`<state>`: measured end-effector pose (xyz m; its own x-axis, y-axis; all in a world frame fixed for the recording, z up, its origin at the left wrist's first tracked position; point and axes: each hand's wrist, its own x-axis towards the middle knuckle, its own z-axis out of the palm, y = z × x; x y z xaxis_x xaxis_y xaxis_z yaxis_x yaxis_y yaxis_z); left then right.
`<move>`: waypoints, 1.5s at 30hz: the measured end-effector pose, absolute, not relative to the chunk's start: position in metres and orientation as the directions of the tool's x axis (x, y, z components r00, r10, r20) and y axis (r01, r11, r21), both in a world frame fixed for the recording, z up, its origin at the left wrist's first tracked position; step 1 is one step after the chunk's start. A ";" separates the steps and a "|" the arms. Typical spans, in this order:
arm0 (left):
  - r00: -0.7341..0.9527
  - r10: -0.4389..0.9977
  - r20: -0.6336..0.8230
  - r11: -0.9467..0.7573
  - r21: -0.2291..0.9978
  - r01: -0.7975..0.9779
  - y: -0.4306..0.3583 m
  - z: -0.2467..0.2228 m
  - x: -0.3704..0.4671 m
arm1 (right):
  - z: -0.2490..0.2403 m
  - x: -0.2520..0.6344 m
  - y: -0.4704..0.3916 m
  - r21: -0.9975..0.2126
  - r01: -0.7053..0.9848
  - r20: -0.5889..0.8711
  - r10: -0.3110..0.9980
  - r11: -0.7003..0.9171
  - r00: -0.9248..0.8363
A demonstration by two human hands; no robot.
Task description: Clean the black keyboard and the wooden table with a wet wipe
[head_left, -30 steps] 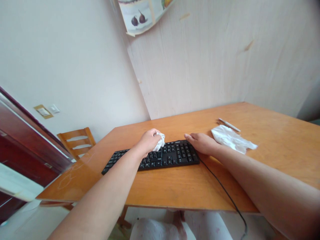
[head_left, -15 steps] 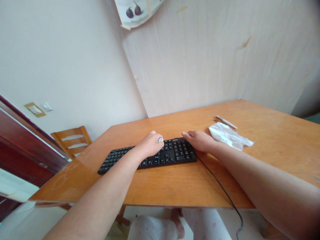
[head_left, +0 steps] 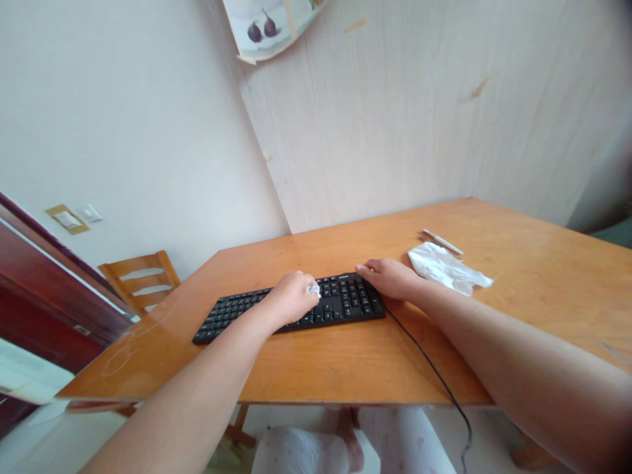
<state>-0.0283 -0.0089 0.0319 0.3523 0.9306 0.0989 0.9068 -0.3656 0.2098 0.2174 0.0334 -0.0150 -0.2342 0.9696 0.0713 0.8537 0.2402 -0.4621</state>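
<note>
A black keyboard (head_left: 340, 306) lies flat on the wooden table, its cable running off the right end. My left hand (head_left: 293, 296) is closed around a small wad of white tissue (head_left: 313, 289) and rests over the middle of the keys. At the keyboard's upper right corner, my right hand (head_left: 388, 276) grips the edge, thumb on top and the other fingers partly hidden. Right of that hand, a crumpled white cloth or tissue (head_left: 442, 266) lies on the table.
A white pen-like stick (head_left: 443, 241) lies behind the crumpled white piece. The table (head_left: 316, 368) meets the wall at the back. A wooden chair (head_left: 141, 280) stands at the left. The black cable (head_left: 434, 368) hangs over the front edge.
My left hand has shifted slightly left and down over the keys with the white wad. My right hand stays at the keyboard's corner. The view has moved a little.
</note>
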 end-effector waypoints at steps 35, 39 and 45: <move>0.322 0.927 0.192 -0.375 0.451 0.810 -0.067 0.033 -0.054 | -0.021 0.219 0.038 -0.473 0.835 0.104 0.959 0.282 -0.264; 0.405 0.901 0.157 -0.431 0.438 0.789 -0.076 0.022 -0.047 | -0.021 0.219 0.038 -0.473 0.836 0.097 0.960 0.277 -0.263; 0.391 0.906 0.164 -0.424 0.324 0.846 -0.083 0.018 -0.068 | -0.022 0.220 0.037 -0.458 0.842 0.109 0.958 0.286 -0.266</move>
